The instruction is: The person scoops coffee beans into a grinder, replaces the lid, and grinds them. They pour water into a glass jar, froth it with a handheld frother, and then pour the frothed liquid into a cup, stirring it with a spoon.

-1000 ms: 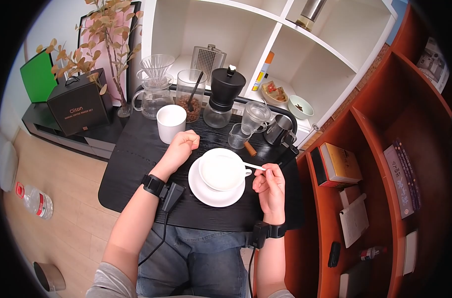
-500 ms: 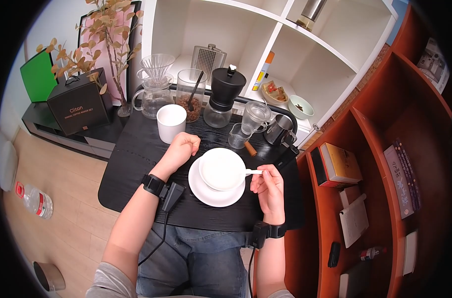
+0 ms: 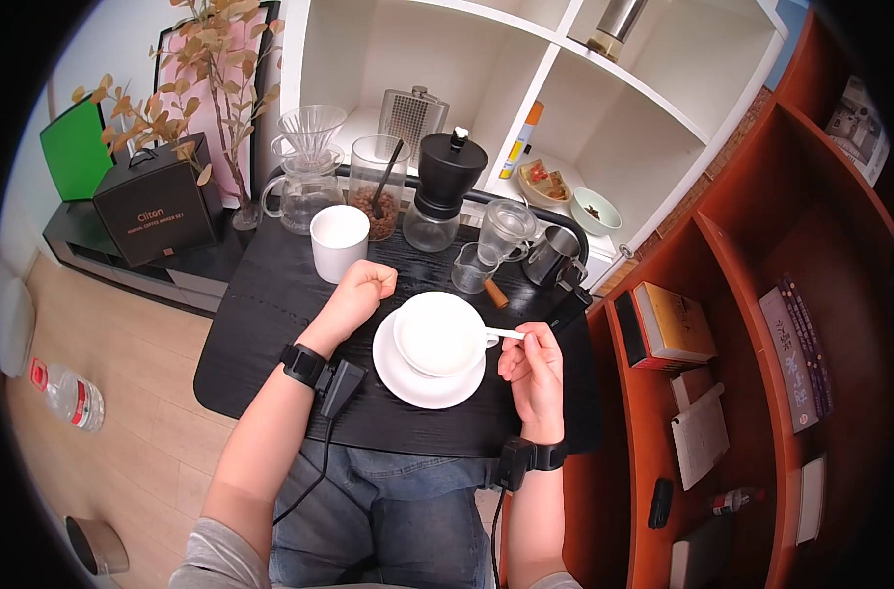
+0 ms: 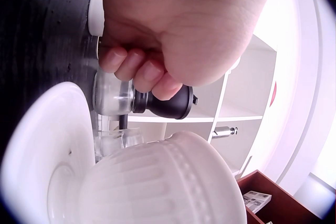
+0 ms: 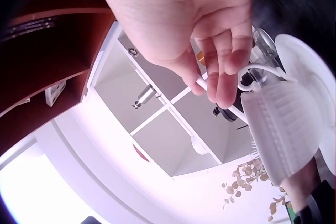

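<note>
A white cup [image 3: 439, 336] with a ribbed outside stands on a white saucer [image 3: 429, 398], pale liquid inside it. My right hand [image 3: 533, 373] pinches the handle of a white spoon [image 3: 509, 334] between thumb and fingers, just right of the cup. The spoon's handle crosses the rim near the cup's handle [image 5: 257, 71]; its lower end is hidden in the cup. My left hand [image 3: 361, 292] rests as a fist on the black table, left of the cup, and its curled fingers [image 4: 149, 71] hold nothing. A white mug [image 3: 339, 245] stands right behind it.
Along the back of the table [image 3: 270, 344] stand a glass dripper on a server [image 3: 307, 191], a jar of brown beans [image 3: 376, 201], a black grinder [image 3: 449, 172], small glass pitchers [image 3: 474, 270] and a metal jug [image 3: 553, 257]. A red-brown bookshelf [image 3: 653, 412] borders the right side.
The right hand and spoon handle have shifted slightly toward me and to the left, then back outward to the right. The left hand, cup and saucer have stayed in place.
</note>
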`<action>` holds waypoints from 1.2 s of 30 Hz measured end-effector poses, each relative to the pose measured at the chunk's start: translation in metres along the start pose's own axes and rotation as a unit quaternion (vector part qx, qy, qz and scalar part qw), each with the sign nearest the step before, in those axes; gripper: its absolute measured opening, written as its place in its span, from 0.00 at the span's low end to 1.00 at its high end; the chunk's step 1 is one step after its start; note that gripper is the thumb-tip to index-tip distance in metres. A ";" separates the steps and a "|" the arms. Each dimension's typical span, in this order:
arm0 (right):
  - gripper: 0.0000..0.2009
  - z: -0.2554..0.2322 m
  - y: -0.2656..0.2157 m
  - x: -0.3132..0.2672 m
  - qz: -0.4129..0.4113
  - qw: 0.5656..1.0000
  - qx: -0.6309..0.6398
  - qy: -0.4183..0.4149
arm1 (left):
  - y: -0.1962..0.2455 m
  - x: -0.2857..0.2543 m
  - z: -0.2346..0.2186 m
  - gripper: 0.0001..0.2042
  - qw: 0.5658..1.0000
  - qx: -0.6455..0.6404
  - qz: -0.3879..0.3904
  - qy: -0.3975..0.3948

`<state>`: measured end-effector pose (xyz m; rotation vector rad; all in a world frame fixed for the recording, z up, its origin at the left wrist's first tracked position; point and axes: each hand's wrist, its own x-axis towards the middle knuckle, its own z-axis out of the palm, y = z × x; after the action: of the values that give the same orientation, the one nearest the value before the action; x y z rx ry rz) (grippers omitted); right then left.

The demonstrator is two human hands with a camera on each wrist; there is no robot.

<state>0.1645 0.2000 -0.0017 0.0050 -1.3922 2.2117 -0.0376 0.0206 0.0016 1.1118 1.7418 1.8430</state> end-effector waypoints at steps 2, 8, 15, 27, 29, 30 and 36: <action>0.07 -0.001 0.001 0.000 -0.006 1.000 -0.006 0.000 | 0.001 0.000 0.000 0.08 1.000 -0.002 -0.002 -0.003; 0.07 0.000 0.000 0.000 -0.010 1.000 -0.013 -0.010 | 0.003 0.000 0.000 0.05 1.000 0.003 -0.007 -0.009; 0.08 0.001 0.000 -0.001 -0.003 0.999 -0.027 -0.016 | 0.003 0.000 0.001 0.05 1.000 0.007 -0.002 -0.010; 0.08 0.000 0.000 -0.001 0.020 0.998 -0.032 -0.041 | 0.003 0.000 0.002 0.04 1.000 0.012 -0.003 -0.018; 0.07 -0.001 0.000 0.000 0.017 0.999 -0.021 -0.044 | 0.003 0.000 0.002 0.04 1.000 0.012 -0.003 -0.018; 0.07 -0.001 0.000 -0.001 0.017 0.999 -0.021 -0.044 | 0.003 0.000 0.002 0.04 1.000 0.011 -0.006 -0.021; 0.08 0.004 -0.001 -0.002 0.015 0.999 -0.039 -0.005 | 0.001 0.000 0.002 0.04 1.000 0.011 -0.005 -0.027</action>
<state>0.1654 0.1966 0.0005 -0.0327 -1.4916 2.1822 -0.0362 0.0220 0.0026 1.1473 1.7382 1.7751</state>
